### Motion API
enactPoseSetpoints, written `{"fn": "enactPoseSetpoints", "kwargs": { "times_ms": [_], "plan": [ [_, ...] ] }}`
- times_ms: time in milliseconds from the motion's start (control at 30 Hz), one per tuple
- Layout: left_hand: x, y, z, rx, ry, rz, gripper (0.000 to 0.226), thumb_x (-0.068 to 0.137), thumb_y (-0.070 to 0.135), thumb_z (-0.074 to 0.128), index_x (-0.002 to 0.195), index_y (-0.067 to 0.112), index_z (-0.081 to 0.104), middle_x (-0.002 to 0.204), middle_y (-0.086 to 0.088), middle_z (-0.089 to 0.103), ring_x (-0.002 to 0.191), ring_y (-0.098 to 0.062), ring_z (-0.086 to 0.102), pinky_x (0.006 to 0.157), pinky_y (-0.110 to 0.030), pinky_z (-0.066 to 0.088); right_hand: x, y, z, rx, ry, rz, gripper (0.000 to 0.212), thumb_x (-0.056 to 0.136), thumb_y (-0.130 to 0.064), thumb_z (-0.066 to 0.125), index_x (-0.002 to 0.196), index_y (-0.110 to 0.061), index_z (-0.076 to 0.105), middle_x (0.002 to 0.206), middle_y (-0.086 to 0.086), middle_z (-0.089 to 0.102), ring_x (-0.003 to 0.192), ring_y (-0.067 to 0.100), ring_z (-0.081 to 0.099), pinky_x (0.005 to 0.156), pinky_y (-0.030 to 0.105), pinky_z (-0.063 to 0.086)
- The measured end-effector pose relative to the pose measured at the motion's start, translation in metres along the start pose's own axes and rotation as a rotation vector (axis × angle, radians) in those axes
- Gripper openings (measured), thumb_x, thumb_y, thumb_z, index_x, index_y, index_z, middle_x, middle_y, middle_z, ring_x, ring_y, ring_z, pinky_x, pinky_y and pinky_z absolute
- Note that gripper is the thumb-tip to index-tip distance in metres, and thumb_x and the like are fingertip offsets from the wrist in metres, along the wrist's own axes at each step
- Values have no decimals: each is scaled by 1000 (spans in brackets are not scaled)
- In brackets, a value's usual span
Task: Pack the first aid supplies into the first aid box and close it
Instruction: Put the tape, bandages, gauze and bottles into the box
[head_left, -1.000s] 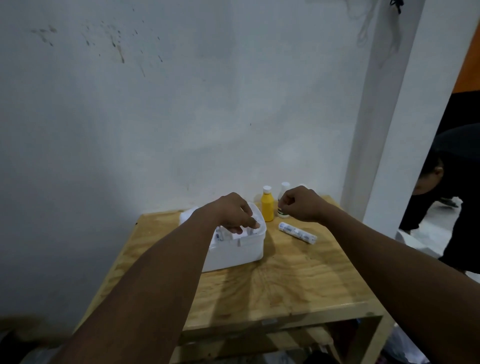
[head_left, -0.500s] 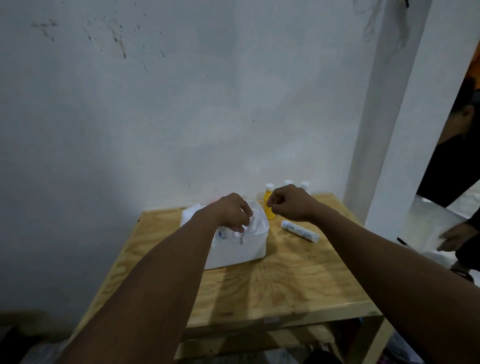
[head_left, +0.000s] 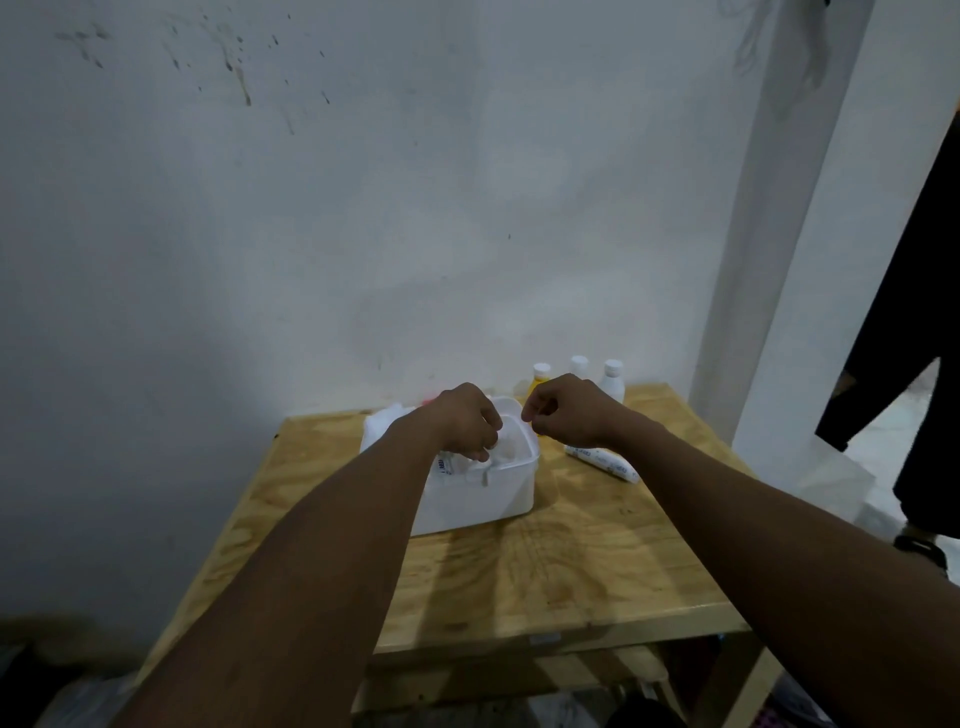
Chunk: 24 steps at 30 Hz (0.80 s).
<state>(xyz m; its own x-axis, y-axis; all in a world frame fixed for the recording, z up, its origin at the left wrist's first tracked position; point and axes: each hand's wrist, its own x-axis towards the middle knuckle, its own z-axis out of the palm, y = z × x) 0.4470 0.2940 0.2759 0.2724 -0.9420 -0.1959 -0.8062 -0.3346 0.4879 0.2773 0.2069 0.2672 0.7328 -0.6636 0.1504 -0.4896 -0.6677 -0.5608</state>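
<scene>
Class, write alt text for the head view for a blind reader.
A person's left hand reaches into an open white box on a wooden table, right hand curled beside it. Three bottles and a tube sit outside.

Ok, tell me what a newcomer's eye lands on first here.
Two hands meet over the open white first aid box on the wooden table: the left hand dips its fingers inside, the right hand hangs curled at its right rim. Behind, by the wall, a yellow bottle stands beside two white bottles; a white tube lies right of the box.
</scene>
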Motion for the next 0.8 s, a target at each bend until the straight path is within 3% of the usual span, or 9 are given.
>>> {"fn": "enactPoseSetpoints", "kwargs": {
  "times_ms": [67,267,300,367,433,633,800],
  "plan": [
    [0,-1,-1,4,2,7,31,83,7,79,112,13,73,104,-3,74,74,-7,69,60,-15,47,1,-1,1,-8,3,0,17,84,-16,64,97,-13,74,93,-1,73,92,14,68,88,33,56],
    [0,4,-3,-11,20,-16,25,86,8,75,111,13,73,94,0,69,66,-4,67,47,-11,46,3,-3,2,-5,20,-8,17,86,-15,64,99,-11,74,91,-1,70,89,14,67,82,27,55],
    [-1,6,-2,-1,26,-17,25,87,9,74,112,12,73,98,-2,70,71,-8,69,52,-14,50,4,-2,2,-2,24,-8,16,86,-15,64,99,-11,74,92,0,72,89,15,67,82,27,55],
    [0,9,1,72,51,-15,29,87,12,73,115,10,73,110,-8,70,90,-20,71,75,-28,60,6,0,1,4,26,-9,16,87,-16,64,98,-10,74,94,2,73,89,15,67,83,29,56],
    [1,13,7,203,80,-10,34,87,18,72,119,10,69,119,-10,66,104,-27,66,90,-37,57,7,3,1,4,28,-12,17,88,-18,63,98,-9,74,95,3,73,89,16,68,85,32,57],
    [13,21,25,401,28,-21,51,88,20,69,136,11,54,129,-10,57,114,-27,60,92,-34,52,9,13,1,41,37,22,18,87,-20,61,93,-10,75,90,1,74,87,16,68,83,33,56],
    [25,24,35,383,-11,-97,60,93,24,67,146,9,44,139,-12,55,125,-28,55,101,-35,45,9,21,7,78,51,41,16,86,-18,63,91,-9,75,82,-4,70,80,12,64,78,27,52]
  ]
}}
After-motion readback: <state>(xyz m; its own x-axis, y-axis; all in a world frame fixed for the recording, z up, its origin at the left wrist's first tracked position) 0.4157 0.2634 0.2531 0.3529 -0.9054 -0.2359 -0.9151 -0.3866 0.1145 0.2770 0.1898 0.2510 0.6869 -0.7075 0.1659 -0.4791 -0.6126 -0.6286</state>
